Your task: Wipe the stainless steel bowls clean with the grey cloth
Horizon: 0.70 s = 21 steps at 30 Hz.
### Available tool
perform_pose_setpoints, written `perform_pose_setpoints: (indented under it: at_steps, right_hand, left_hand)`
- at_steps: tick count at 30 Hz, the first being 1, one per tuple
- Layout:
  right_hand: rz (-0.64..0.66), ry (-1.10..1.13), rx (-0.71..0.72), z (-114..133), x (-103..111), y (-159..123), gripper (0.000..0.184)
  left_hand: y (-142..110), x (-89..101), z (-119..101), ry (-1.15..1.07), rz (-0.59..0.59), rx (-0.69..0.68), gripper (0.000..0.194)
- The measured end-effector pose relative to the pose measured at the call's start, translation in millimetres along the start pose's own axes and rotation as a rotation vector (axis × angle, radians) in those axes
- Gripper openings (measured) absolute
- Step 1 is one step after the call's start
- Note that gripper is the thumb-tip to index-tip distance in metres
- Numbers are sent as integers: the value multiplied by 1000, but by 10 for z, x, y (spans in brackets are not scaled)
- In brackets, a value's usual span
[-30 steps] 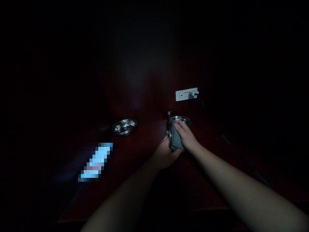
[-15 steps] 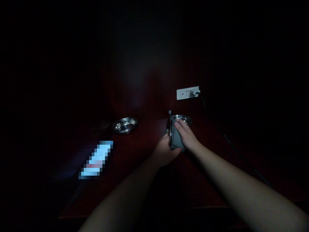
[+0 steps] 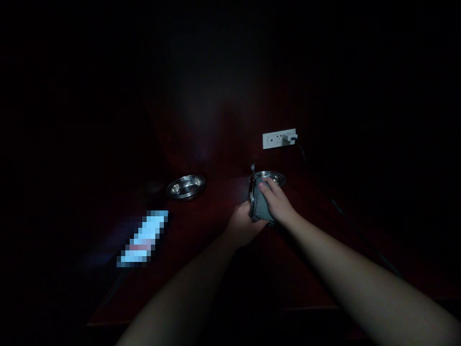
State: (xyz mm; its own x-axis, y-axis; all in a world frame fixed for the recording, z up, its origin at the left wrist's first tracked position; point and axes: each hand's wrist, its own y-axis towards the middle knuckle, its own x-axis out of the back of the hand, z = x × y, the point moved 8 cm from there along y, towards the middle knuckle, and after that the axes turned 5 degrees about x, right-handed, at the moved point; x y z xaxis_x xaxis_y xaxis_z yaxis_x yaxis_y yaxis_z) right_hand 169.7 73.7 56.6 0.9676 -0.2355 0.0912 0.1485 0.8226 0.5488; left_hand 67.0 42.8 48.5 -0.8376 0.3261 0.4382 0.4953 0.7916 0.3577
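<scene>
Between my hands a shiny metal bowl or plate [image 3: 251, 194] stands on edge, seen almost side-on. My left hand [image 3: 245, 223] grips its lower edge from the left. A grey cloth [image 3: 263, 209] with a patterned border lies against its right face, and my right hand [image 3: 279, 199] presses the cloth there with closed fingers. One twisted corner of the cloth sticks up above the rim. Just behind my right hand, another metal dish [image 3: 277, 176] rests on the dark red table, partly hidden.
To the left sits a metal bowl [image 3: 186, 187] with a small red spot inside. Nearer me lies a bright, pixelated screen [image 3: 144, 240]. A white wall socket [image 3: 273, 139] holds a plug, and a dark cable [image 3: 355, 228] runs along the right. The surroundings are very dark.
My left hand and the upright metal piece have shifted and turned slightly against the cloth. My right hand stays on the cloth. The other dishes have kept their places.
</scene>
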Motion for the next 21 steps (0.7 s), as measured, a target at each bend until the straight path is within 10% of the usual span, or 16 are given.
perform_pose_setpoints:
  at_steps: [21]
  right_hand:
    - [6,12,-42,-53,0,-15,37]
  left_hand:
    - [-5,16,6,-5,-40,27,17]
